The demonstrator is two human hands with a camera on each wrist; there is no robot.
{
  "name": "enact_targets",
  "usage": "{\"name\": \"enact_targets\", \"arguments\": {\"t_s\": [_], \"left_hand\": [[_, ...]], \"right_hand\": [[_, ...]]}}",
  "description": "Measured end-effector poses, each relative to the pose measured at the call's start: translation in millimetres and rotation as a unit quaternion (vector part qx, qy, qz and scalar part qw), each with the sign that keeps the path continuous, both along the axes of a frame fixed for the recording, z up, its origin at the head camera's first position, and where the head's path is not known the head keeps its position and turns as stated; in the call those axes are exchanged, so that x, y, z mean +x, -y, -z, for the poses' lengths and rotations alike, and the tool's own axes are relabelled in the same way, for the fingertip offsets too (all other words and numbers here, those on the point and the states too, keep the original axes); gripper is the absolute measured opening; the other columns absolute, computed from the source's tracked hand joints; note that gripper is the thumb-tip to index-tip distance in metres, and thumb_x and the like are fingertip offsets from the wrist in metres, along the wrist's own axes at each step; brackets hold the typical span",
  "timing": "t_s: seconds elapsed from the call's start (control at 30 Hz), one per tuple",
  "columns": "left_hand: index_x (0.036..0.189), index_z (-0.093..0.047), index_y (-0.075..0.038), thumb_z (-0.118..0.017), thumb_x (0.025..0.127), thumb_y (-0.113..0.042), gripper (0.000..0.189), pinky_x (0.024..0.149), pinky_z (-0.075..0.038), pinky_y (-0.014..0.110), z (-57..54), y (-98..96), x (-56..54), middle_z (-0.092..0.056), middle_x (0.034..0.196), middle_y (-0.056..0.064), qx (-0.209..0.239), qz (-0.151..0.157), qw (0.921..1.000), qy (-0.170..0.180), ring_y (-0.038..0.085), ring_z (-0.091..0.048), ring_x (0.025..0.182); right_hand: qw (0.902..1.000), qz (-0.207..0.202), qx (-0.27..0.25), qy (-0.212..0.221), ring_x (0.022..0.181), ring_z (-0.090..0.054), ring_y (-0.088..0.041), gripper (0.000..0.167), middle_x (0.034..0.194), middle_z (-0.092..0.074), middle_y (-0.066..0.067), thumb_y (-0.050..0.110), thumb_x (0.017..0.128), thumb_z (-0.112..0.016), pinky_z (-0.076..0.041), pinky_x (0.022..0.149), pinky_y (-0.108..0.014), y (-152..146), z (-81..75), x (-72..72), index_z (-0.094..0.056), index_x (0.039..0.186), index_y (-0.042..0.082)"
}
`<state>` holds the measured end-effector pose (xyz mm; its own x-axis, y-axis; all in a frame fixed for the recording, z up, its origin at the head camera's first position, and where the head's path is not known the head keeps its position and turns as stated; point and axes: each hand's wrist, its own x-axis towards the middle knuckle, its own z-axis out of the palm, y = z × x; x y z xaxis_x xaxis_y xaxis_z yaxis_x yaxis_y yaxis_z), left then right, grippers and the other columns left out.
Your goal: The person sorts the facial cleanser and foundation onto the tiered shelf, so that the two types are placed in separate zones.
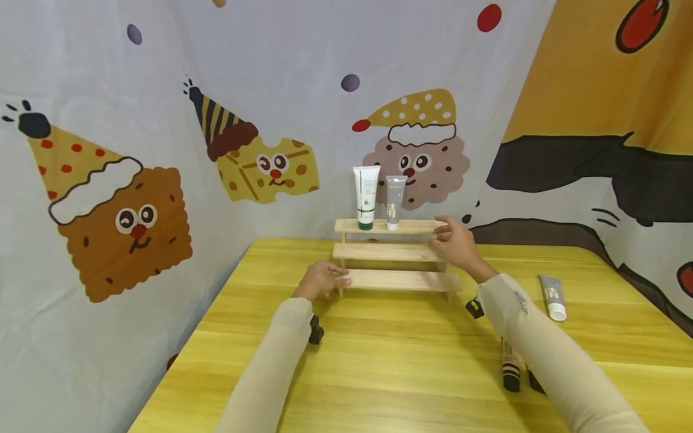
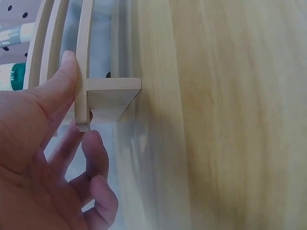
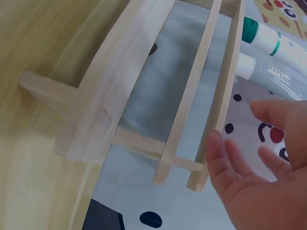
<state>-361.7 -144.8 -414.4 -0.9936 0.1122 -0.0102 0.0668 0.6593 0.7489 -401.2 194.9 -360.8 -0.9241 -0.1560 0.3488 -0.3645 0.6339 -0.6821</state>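
And the left hand (image 1: 320,279) is pinching the left end of the bottom shelf (image 1: 397,279), its grip sitting narrow on the wooden rack (image 1: 387,252)! Over on the other side, the right hand (image 1: 457,243) is hovering at the right end of the top shelf (image 1: 419,226), its grip curving wide and loose. The rack is standing toward the back of the tabletop (image 1: 379,361), a white tube (image 1: 367,192) and a gray tube (image 1: 394,198) standing side by side up top, while another gray tube (image 1: 552,294) is lying off to the right

rack (image 1: 397,279): matt wood | tabletop (image 1: 390,367): glossy wood-grain | backdrop (image 1: 292,72): cloth
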Motion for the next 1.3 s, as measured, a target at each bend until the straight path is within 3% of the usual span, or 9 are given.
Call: {"name": "enact_targets", "arguments": {"t_s": [0.33,0.53,0.7,0.9,1.3], "left_hand": [[0.111,-0.077,-0.019,-0.078,0.087,-0.031,0.027,0.104,-0.044,0.052,-0.4,-1.8,-0.7,-0.054,0.143,0.011,0.010,0.008,0.9999,0.006,0.035,-0.052,0.129],[0.111,-0.077,-0.020,-0.079,0.086,-0.032,0.028,0.105,-0.042,0.054,-0.4,1.4,0.1,-0.056,0.142,0.011,-0.001,0.007,0.9998,0.017,0.036,-0.051,0.129],[0.111,-0.078,-0.020,-0.079,0.085,-0.033,0.029,0.106,-0.042,0.054,0.3,2.9,-1.6,-0.056,0.141,0.012,-0.001,0.017,0.9995,0.027,0.036,-0.049,0.132],[0.115,-0.076,-0.017,-0.078,0.087,-0.031,0.031,0.107,-0.041,0.053,3.3,4.6,-4.5,-0.056,0.141,0.013,0.027,0.032,0.9987,0.028,0.037,-0.046,0.133],[0.121,-0.073,-0.015,-0.076,0.089,-0.033,0.037,0.109,-0.040,0.050,11.2,6.9,-10.5,-0.055,0.142,0.012,0.075,0.019,0.9964,0.033,0.035,-0.046,0.134]], "right_hand": [[0.9991,0.026,0.019,0.028,0.096,-0.067,-0.041,0.061,0.126,-0.060,-0.030,0.018,0.096,-0.064,-0.058,0.076,-0.048,-27.1,3.6,8.7,-0.039,0.149,0.001],[0.9978,0.022,0.010,0.062,0.099,-0.067,-0.040,0.063,0.130,-0.056,-0.032,0.019,0.096,-0.065,-0.059,0.077,-0.044,-39.8,6.7,16.5,-0.038,0.150,0.000],[0.9979,0.027,0.011,0.058,0.095,-0.067,-0.038,0.062,0.131,-0.055,-0.032,0.017,0.096,-0.065,-0.060,0.073,-0.041,-50.8,9.7,24.2,-0.039,0.149,0.001],[0.9979,0.029,0.009,0.056,0.099,-0.065,-0.043,0.061,0.131,-0.053,-0.035,0.017,0.097,-0.065,-0.060,0.074,-0.041,-67.8,7.7,35.3,-0.038,0.148,-0.004],[0.9971,0.041,0.013,0.063,0.107,-0.061,-0.049,0.064,0.133,-0.050,-0.037,0.026,0.099,-0.064,-0.059,0.078,-0.045,-108.5,0.5,55.8,-0.037,0.147,-0.007]]}}
